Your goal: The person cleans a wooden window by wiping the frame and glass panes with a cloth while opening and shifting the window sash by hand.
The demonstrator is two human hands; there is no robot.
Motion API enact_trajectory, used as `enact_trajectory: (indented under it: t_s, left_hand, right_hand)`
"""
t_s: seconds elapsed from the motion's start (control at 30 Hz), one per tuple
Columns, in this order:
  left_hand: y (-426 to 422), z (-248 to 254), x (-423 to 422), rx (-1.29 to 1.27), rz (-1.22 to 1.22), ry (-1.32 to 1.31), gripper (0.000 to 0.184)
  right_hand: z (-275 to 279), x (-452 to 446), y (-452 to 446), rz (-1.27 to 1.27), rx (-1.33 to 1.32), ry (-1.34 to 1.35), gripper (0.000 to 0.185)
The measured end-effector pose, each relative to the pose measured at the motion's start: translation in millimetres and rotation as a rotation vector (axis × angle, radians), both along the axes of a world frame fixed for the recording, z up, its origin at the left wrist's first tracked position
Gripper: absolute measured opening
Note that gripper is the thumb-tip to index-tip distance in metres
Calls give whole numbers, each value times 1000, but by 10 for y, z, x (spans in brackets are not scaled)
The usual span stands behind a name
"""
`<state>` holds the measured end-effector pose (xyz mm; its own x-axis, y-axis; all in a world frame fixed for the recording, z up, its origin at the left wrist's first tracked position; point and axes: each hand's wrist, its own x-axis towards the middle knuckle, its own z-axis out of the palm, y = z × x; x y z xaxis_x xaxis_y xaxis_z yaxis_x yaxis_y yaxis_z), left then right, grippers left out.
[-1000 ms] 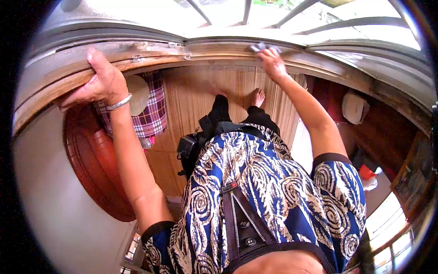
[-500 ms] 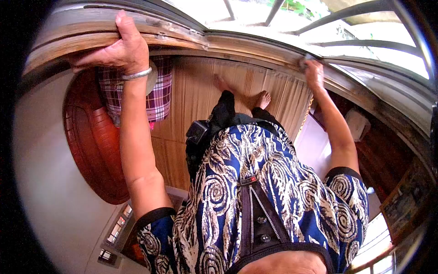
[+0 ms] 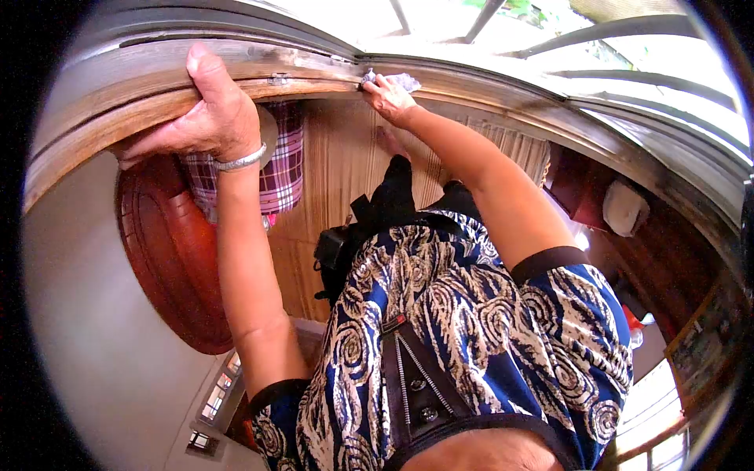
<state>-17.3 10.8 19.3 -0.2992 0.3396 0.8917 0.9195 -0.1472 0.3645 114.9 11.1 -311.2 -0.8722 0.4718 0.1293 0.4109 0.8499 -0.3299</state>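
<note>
the left hand has its grip clamped on the edge of the wooden window frame, thumb above, fingers underneath; the right hand pinches a crumpled pale cloth against the same frame.

The left grip clasps, thumb raised, while the right grip pinches, right arm slanting inward.

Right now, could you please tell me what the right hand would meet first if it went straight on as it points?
The right hand, holding a crumpled cloth, would probably meet the wooden frame just to its left, though depth is unclear.
</note>
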Motion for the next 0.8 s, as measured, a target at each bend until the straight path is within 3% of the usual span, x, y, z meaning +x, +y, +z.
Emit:
enact_trajectory:
  t_s: [0.03,0.1,0.17,0.2,0.3,0.33,0.57,0.6,0.7,0.73,0.8]
  left_hand:
    - [16,30,65,66,-127,-70,110]
    - [-48,-26,-48,-43,-8,75,110]
    - [-8,-19,70,44,-53,-67,110]
    - [-9,-36,10,46,-57,-69,110]
    - [-18,-102,-98,-19,64,89,107]
    - [-4,-90,-37,17,45,29,106]
    - [8,-310,-238,82,-70,-153,105]
    - [-8,-340,-309,61,1,-114,107]
    - [-63,-464,-416,-2,163,-161,117]
    - [-79,-491,-475,-41,196,-141,120]
    - [-105,-611,-769,-140,253,-101,126]
  right_hand:
    - [7,74,26,65,85,11,17]
    - [63,170,69,99,115,-13,15]
    - [212,195,53,155,92,-176,32]
    - [196,221,41,77,107,-83,31]
    - [140,513,40,68,105,-199,30]
    - [57,686,40,40,171,-67,29]
    - [-144,1688,-7,-102,221,-158,34]
    - [-154,1817,2,-117,171,-277,34]
    - [-187,2265,-25,-159,235,-308,33]
    - [-83,2400,-19,-178,116,-362,33]
    - [-50,2770,20,-198,210,-407,32]
